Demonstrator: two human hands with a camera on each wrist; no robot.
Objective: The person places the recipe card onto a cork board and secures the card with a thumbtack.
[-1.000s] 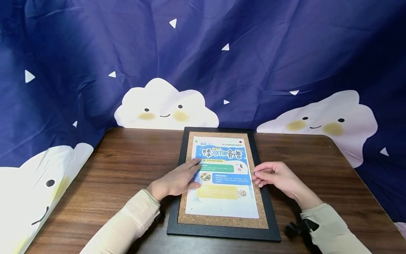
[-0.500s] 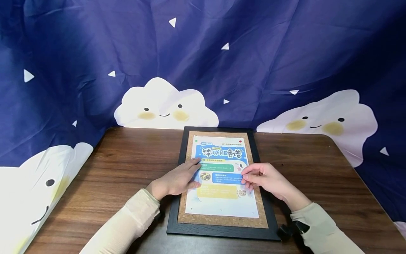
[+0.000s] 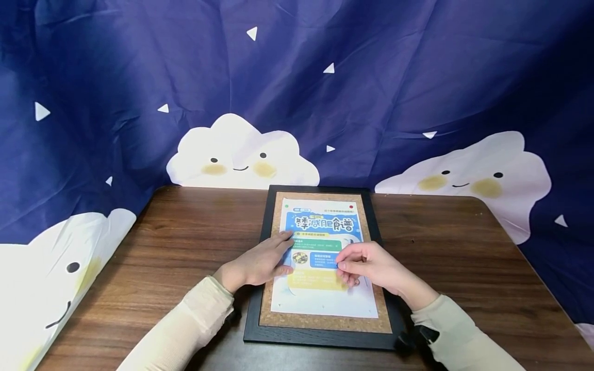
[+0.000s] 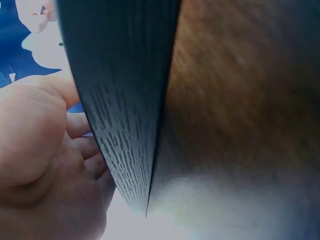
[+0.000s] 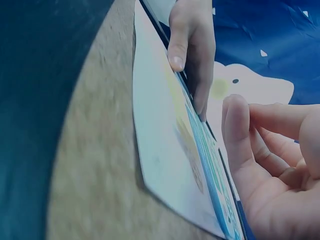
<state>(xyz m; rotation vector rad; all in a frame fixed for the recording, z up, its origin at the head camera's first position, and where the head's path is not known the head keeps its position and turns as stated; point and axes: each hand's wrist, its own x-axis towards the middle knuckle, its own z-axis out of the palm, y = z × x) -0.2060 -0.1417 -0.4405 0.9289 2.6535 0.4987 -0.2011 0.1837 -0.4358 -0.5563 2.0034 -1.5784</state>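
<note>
A printed poster sheet (image 3: 323, 299) lies on a cork board (image 3: 325, 322) with a black frame (image 3: 320, 337). A green dot (image 3: 286, 206) and a red dot (image 3: 351, 206), which look like pin heads, mark its top corners. My left hand (image 3: 260, 262) rests flat across the frame's left side, fingertips on the sheet. Over the right half of the sheet, my right hand (image 3: 371, 265) has thumb and index fingertips together. Those fingers (image 5: 237, 125) hover beside the sheet in the right wrist view. Blue shows at the tips; whether they pinch a small thing cannot be told.
The board lies on a brown wooden table (image 3: 209, 221). A tiny dark speck (image 3: 412, 240) is on the table right of the frame. Behind the table hangs a dark blue cloth (image 3: 287, 77) with smiling clouds. A black wrist device (image 3: 424, 334) sits by my right sleeve.
My right hand has moved left from the frame's right side to over the poster, its fingertips still together. The left hand and the board have stayed in place.
</note>
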